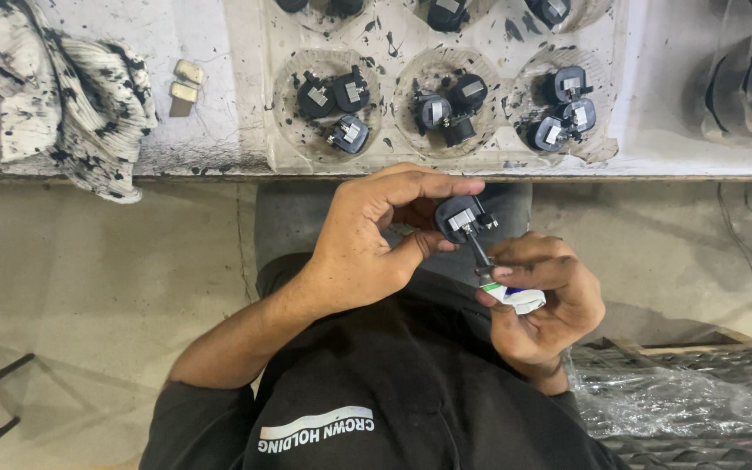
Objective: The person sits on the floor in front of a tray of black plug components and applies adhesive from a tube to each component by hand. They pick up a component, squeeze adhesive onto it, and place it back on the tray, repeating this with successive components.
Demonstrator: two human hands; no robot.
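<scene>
My left hand (367,239) holds a small black part with a metal clip (461,218) between thumb and fingers, just below the table's edge. My right hand (540,300) grips a small white tube (520,298) whose dark nozzle touches the underside of the black part. Both hands are close together over my lap. On the table above, a white tray (393,43) has round wells, each holding two or three similar black parts (334,103).
A stained cloth (71,96) lies at the table's left, with two small tan pieces (186,85) beside it. Clear plastic sheeting (681,400) covers something at lower right. Dark curved items (746,78) sit at the table's right end. A concrete floor lies below.
</scene>
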